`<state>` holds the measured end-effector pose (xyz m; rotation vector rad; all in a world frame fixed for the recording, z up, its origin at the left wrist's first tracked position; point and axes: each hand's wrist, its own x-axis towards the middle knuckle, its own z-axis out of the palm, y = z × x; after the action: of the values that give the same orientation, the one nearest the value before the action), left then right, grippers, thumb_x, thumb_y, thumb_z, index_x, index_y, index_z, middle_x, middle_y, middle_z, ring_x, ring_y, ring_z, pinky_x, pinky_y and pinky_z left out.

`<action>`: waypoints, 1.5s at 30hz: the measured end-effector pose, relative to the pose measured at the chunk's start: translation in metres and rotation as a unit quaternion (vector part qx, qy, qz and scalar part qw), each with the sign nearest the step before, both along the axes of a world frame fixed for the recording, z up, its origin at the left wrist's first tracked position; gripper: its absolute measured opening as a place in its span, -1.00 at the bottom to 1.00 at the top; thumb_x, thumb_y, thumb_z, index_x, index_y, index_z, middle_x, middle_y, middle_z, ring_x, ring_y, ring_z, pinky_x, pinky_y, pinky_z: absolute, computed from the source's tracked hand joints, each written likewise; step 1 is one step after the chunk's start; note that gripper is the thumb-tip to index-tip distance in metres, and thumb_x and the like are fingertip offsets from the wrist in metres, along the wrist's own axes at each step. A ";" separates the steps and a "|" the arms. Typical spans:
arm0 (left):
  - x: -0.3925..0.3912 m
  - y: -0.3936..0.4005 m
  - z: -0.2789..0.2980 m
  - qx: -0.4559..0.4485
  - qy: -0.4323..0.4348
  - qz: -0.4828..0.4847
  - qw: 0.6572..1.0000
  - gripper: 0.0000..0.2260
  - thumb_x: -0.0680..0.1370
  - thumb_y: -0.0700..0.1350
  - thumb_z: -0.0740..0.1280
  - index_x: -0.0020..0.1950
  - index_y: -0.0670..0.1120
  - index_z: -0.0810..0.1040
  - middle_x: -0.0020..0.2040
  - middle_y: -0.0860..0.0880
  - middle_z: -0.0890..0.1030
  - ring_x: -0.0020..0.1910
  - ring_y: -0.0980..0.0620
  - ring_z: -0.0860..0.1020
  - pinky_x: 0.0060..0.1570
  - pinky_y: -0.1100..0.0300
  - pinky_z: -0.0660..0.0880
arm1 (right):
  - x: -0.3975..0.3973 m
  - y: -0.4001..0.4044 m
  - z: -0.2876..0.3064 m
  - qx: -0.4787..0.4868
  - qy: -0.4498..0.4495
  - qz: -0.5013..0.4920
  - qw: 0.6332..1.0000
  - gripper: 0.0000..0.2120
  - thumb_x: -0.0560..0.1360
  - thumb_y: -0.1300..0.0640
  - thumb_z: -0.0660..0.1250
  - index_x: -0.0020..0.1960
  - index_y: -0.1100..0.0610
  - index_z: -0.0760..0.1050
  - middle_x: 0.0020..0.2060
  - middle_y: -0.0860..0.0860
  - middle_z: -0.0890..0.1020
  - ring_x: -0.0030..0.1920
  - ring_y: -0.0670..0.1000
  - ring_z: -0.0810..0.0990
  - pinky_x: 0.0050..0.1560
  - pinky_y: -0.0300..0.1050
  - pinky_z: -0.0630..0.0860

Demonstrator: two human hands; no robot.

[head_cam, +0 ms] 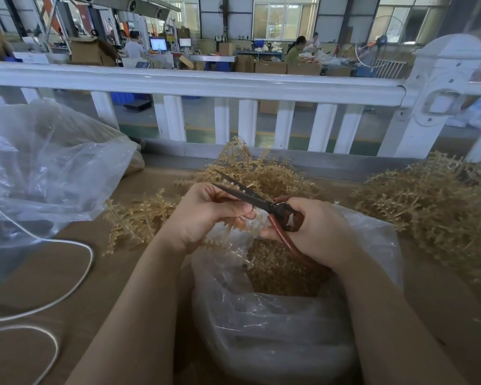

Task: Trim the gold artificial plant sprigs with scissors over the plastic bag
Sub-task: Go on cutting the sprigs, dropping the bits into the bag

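Note:
My left hand (206, 215) pinches a gold plastic sprig (139, 220) that fans out to the left of my wrist. My right hand (317, 234) grips the red handles of dark-bladed scissors (250, 197). The blades point up and left across my left fingers, with a thin gold stem between them. Both hands are above the open clear plastic bag (275, 323), which holds gold trimmings (278, 270).
Loose gold sprigs are heaped behind my hands (261, 173) and at the right (433, 207) on the brown table (100, 279). A large crumpled clear bag (47, 168) lies at the left, with a white cord (75, 279) looping beside it. A white fence rail (206, 84) runs along the table's far edge.

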<state>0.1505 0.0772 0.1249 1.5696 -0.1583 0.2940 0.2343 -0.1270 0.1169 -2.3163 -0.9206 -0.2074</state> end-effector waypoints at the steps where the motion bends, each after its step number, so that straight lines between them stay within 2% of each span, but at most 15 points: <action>1: 0.001 -0.001 0.000 -0.001 0.001 -0.001 1.000 -0.88 0.38 -0.19 0.50 -0.11 -0.08 0.73 -0.16 -0.18 0.71 -0.14 -0.08 0.68 -0.19 0.18 0.58 | 0.000 0.000 0.000 0.005 0.000 0.000 1.000 -0.24 0.07 -0.75 0.05 -0.13 -0.19 0.54 -0.30 -0.23 0.62 -0.27 -0.24 0.56 -0.32 -0.25 0.51; 6: 0.003 -0.002 -0.001 -0.015 0.004 -0.014 1.000 -0.78 0.42 -0.18 0.50 0.01 -0.24 0.64 -0.14 -0.15 0.72 -0.10 -0.06 0.69 -0.18 0.18 0.58 | 0.001 -0.001 -0.001 0.025 0.005 -0.007 1.000 -0.16 0.05 -0.77 -0.01 -0.15 -0.13 0.55 -0.34 -0.19 0.62 -0.29 -0.22 0.58 -0.32 -0.25 0.54; 9: 0.002 0.002 -0.002 -0.055 -0.001 -0.010 0.998 -0.86 0.49 -0.19 0.42 0.00 -0.23 0.61 -0.13 -0.18 0.71 -0.08 -0.09 0.68 -0.14 0.12 0.59 | 0.002 -0.002 -0.001 0.029 0.006 -0.014 0.999 -0.19 0.07 -0.76 0.00 -0.15 -0.13 0.55 -0.33 -0.18 0.64 -0.27 -0.21 0.59 -0.33 -0.28 0.54; 12: 0.002 0.003 -0.004 -0.070 -0.010 0.003 0.998 -0.79 0.50 -0.19 0.39 0.02 -0.33 0.59 -0.12 -0.22 0.70 -0.12 -0.10 0.68 -0.16 0.12 0.60 | 0.002 -0.002 -0.001 0.019 -0.007 -0.017 1.000 -0.22 0.11 -0.73 0.04 -0.15 -0.11 0.55 -0.33 -0.19 0.63 -0.32 -0.20 0.57 -0.34 -0.31 0.49; 15: 0.004 0.002 -0.005 -0.064 -0.027 0.011 0.998 -0.88 0.49 -0.21 0.39 -0.04 -0.25 0.66 -0.15 -0.20 0.70 -0.19 -0.07 0.66 -0.13 0.13 0.59 | 0.002 -0.003 -0.001 0.012 -0.027 -0.027 0.999 -0.35 0.21 -0.62 0.13 -0.11 -0.11 0.58 -0.33 -0.24 0.61 -0.31 -0.23 0.55 -0.35 -0.34 0.42; 19: 0.005 0.000 -0.005 -0.074 -0.041 0.017 0.996 -0.90 0.47 -0.22 0.39 -0.08 -0.18 0.70 -0.15 -0.17 0.71 -0.21 -0.03 0.67 -0.11 0.16 0.58 | 0.001 -0.002 -0.001 0.013 -0.029 -0.032 0.999 -0.38 0.25 -0.55 0.15 -0.10 -0.08 0.60 -0.33 -0.22 0.62 -0.32 -0.21 0.56 -0.34 -0.32 0.46; 23: 0.007 0.000 -0.004 -0.078 -0.037 0.016 0.996 -0.89 0.48 -0.22 0.38 -0.05 -0.23 0.65 -0.17 -0.20 0.70 -0.23 -0.09 0.65 -0.12 0.12 0.58 | 0.002 -0.003 -0.001 0.011 -0.015 -0.038 0.999 -0.45 0.23 -0.55 0.22 -0.13 -0.12 0.58 -0.33 -0.23 0.62 -0.32 -0.22 0.57 -0.33 -0.27 0.51; 26: 0.007 0.002 -0.003 -0.096 -0.040 0.011 0.995 -0.85 0.50 -0.23 0.30 -0.06 -0.27 0.62 -0.16 -0.25 0.69 -0.26 -0.16 0.63 -0.10 0.06 0.57 | 0.004 -0.003 -0.002 0.009 -0.017 -0.039 0.999 -0.42 0.21 -0.56 0.22 -0.11 -0.11 0.59 -0.31 -0.24 0.63 -0.30 -0.22 0.57 -0.31 -0.28 0.53; 31: 0.006 0.000 -0.003 -0.108 -0.046 0.026 0.993 -0.85 0.52 -0.20 0.32 -0.15 -0.14 0.69 -0.19 -0.18 0.70 -0.29 -0.08 0.65 -0.15 0.13 0.59 | 0.004 -0.003 -0.003 0.020 -0.014 -0.035 0.999 -0.32 0.12 -0.69 0.16 -0.17 -0.14 0.55 -0.35 -0.25 0.60 -0.32 -0.23 0.55 -0.36 -0.28 0.43; 33: 0.006 0.000 -0.003 -0.115 -0.045 0.031 0.992 -0.88 0.51 -0.20 0.34 -0.13 -0.16 0.67 -0.19 -0.15 0.70 -0.26 -0.05 0.66 -0.16 0.16 0.60 | 0.005 -0.003 -0.002 0.015 -0.020 -0.034 0.999 -0.30 0.12 -0.71 0.12 -0.16 -0.15 0.54 -0.34 -0.24 0.61 -0.31 -0.23 0.55 -0.35 -0.27 0.42; 36: 0.007 0.002 -0.004 -0.116 -0.041 0.030 0.992 -0.88 0.51 -0.21 0.37 -0.05 -0.26 0.60 -0.19 -0.15 0.69 -0.23 -0.04 0.66 -0.11 0.16 0.61 | 0.004 -0.004 -0.003 0.015 -0.017 -0.039 0.999 -0.41 0.17 -0.67 0.17 -0.19 -0.19 0.50 -0.35 -0.26 0.60 -0.32 -0.25 0.54 -0.35 -0.26 0.40; 38: 0.006 0.002 -0.004 -0.120 -0.041 0.020 0.992 -0.88 0.52 -0.22 0.40 -0.04 -0.27 0.55 -0.21 -0.13 0.69 -0.24 -0.02 0.66 -0.08 0.15 0.61 | 0.004 -0.003 -0.003 0.033 0.010 -0.039 0.999 -0.43 0.16 -0.66 0.20 -0.21 -0.19 0.50 -0.30 -0.36 0.59 -0.31 -0.25 0.55 -0.34 -0.24 0.38; 40: 0.006 0.002 -0.003 -0.130 -0.037 0.010 0.991 -0.93 0.50 -0.24 0.40 -0.07 -0.21 0.55 -0.23 -0.10 0.69 -0.26 0.01 0.65 -0.08 0.16 0.61 | 0.004 -0.004 -0.002 0.078 0.049 -0.034 0.995 -0.35 0.10 -0.70 0.19 -0.22 -0.17 0.53 -0.27 -0.42 0.59 -0.25 -0.28 0.57 -0.32 -0.20 0.41; 42: 0.006 0.001 -0.003 -0.130 -0.023 0.008 0.991 -0.92 0.47 -0.24 0.40 -0.08 -0.18 0.55 -0.23 -0.11 0.70 -0.27 0.01 0.66 -0.12 0.18 0.61 | 0.006 -0.005 -0.001 0.130 0.087 -0.024 0.987 -0.31 0.07 -0.69 0.22 -0.22 -0.12 0.58 -0.27 -0.34 0.63 -0.22 -0.28 0.60 -0.28 -0.21 0.49; 45: 0.007 -0.005 -0.003 -0.101 -0.011 0.016 0.995 -0.88 0.44 -0.23 0.43 -0.08 -0.19 0.53 -0.21 -0.14 0.71 -0.28 -0.01 0.67 -0.18 0.20 0.61 | 0.005 -0.004 0.000 0.192 0.137 0.020 0.972 -0.53 0.21 -0.50 0.43 -0.19 -0.12 0.63 -0.31 -0.19 0.68 -0.30 -0.19 0.65 -0.33 -0.34 0.51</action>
<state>0.1578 0.0724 0.1217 1.3701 -0.1180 0.3417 0.2389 -0.1308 0.1169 -1.9079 -0.7155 -0.0413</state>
